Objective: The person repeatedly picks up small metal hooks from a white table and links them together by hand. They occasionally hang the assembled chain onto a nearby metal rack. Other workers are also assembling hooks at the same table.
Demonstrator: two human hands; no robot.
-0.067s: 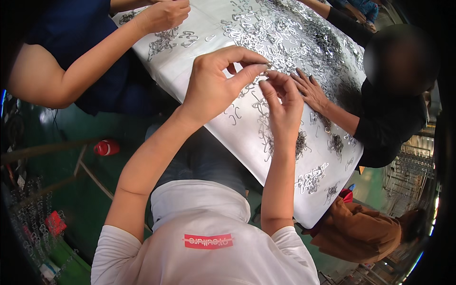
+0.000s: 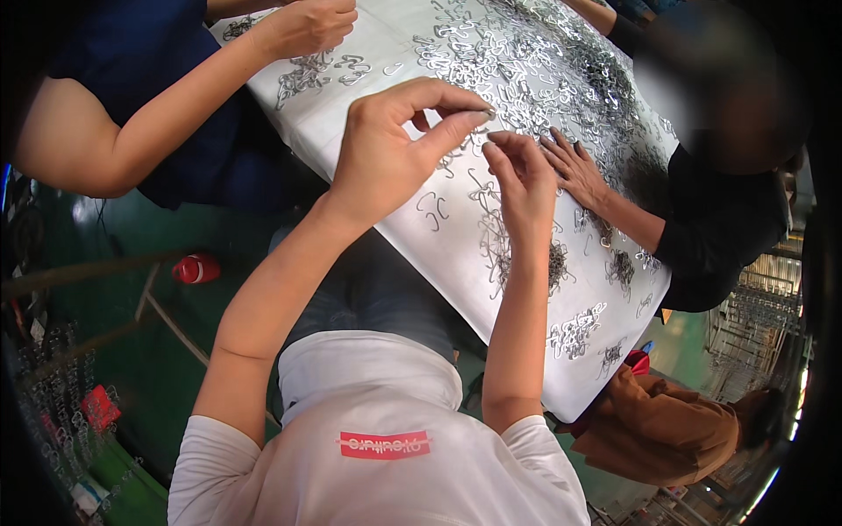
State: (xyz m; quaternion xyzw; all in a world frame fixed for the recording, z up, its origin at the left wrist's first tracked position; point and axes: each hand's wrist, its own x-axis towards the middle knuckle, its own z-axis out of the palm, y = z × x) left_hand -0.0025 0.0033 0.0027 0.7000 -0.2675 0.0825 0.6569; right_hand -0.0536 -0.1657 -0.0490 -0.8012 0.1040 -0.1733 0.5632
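Both hands raised over the white-covered table (image 2: 526,351), near its front edge.
Your left hand (image 2: 386,149) pinches a small bent silver wire hook (image 2: 488,112); your right hand (image 2: 524,175) has its fingers curled, grip unclear; a co-worker's hand (image 2: 574,167) lies just beside it.

Whatever the left hand (image 2: 395,149) pinches is too small to tell — a co-worker's face (image 2: 719,88), far right, is blurred.

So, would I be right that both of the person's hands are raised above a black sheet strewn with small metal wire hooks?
Not quite: the head view shows the sheet is white, not black. The left hand and right hand are indeed raised above it, among the small metal wire hooks.
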